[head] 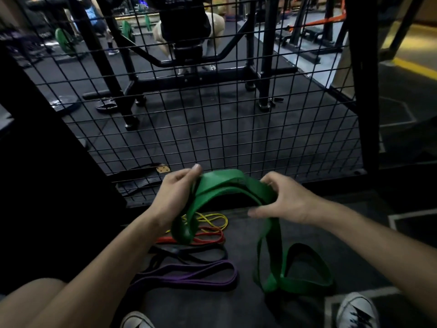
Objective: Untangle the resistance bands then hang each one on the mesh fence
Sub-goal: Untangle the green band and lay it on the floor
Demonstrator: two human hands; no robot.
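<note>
Grip: left hand [176, 196] and right hand [287, 201] both pinch the green band [227, 183], raised before the fence [212, 119].
Slack: loops trail to the floor [248, 308].
Advice: spread hands, follow one strand, free crossings without yanking.
Pile: yellow [214, 220], red [208, 240], black [201, 255], purple [189, 275] bands wait below.

We're in a gym, no doubt: dark rubber flooring [212, 129] underfoot, a black steel rack [264, 53] beyond the mesh fence [236, 143], green weight plates [62, 40] on a barbell at the back, and coloured resistance bands [189, 273] lying on the floor.
</note>
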